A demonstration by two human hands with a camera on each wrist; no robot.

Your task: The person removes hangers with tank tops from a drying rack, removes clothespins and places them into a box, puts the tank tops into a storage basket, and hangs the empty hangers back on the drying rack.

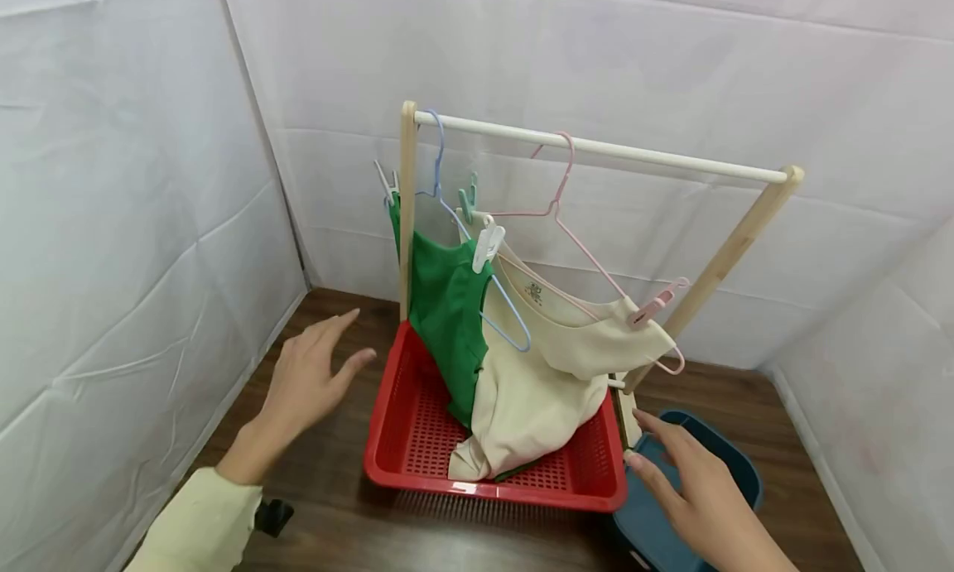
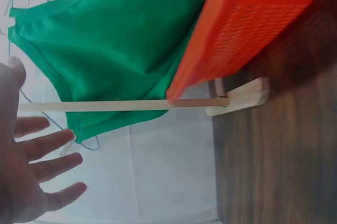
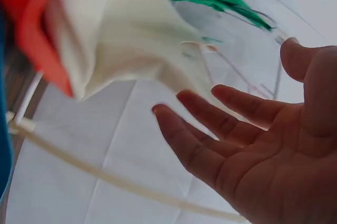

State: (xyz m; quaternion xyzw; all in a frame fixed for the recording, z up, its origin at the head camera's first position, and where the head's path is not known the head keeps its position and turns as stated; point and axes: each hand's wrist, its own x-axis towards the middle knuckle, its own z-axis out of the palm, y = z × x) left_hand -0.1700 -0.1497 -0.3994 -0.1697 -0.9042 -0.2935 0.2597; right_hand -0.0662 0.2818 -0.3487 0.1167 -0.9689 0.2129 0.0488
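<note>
A green garment hangs by a blue hanger at the left end of a white rail, a white clothespin on its shoulder. Beside it a cream top hangs from a pink hanger, held by a pink clothespin and a mint clothespin. Both garments droop into a red basket. My left hand, fingers spread and holding nothing, is left of the basket. To the basket's right, my right hand is likewise spread with nothing in it.
Wooden posts carry the rail at both ends. A blue bin stands on the dark wood floor under my right hand. White cloth walls enclose the back and sides.
</note>
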